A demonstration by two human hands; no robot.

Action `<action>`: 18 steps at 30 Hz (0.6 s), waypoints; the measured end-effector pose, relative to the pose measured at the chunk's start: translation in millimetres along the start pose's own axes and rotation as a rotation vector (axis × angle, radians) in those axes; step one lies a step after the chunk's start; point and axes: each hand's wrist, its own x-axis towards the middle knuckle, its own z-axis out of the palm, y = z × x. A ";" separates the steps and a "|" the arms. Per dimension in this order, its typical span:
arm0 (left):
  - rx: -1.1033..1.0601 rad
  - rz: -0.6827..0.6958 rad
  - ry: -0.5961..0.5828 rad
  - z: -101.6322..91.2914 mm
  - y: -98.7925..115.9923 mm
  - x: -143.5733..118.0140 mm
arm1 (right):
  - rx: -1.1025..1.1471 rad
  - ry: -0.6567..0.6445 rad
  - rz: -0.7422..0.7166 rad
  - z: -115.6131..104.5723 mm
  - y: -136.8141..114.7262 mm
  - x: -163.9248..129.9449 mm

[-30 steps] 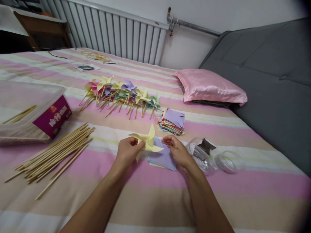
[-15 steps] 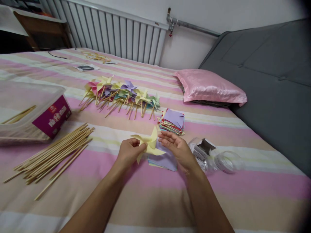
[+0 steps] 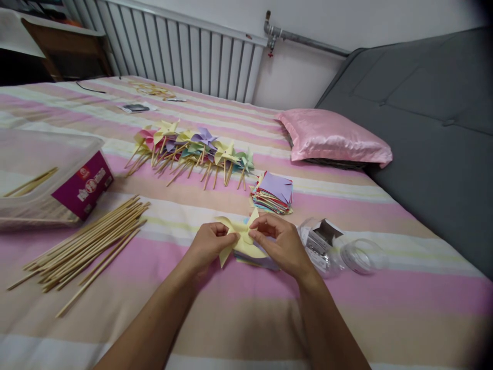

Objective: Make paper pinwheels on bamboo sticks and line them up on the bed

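A yellow paper pinwheel (image 3: 246,245) with curled blades is held between both hands, above a small stack of coloured paper (image 3: 265,263). My left hand (image 3: 210,244) pinches it near the centre from the left, thumb on top. From the right, my right hand (image 3: 283,241) grips the pinwheel near its middle with thumb and fingers closed. No stick shows on this pinwheel. Just beyond, a taller pile of cut paper squares (image 3: 274,189) has a purple sheet on top. Several finished pinwheels on sticks (image 3: 192,149) lie farther back.
Loose wooden sticks (image 3: 88,246) lie to the left, beside a clear plastic tub (image 3: 87,185) with a purple label. On the right are a small open box in plastic (image 3: 323,239) and a clear round container (image 3: 360,257). A pink pillow (image 3: 335,136) rests against the grey headboard (image 3: 419,118).
My right hand has moved left and closed on the pinwheel, where before it was open beside it. The pinwheel and my left hand have shifted slightly right.
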 end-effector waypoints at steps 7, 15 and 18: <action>0.008 -0.020 -0.048 2.0 1.4 -1.8 | -0.087 -0.013 0.059 -1.1 -5.0 -0.5; 0.075 0.004 -0.014 3.1 4.1 -2.5 | -0.062 0.009 0.149 2.7 -1.4 -0.5; 0.118 0.007 -0.006 2.2 4.6 -1.1 | -0.065 0.021 0.170 4.2 -0.3 -1.3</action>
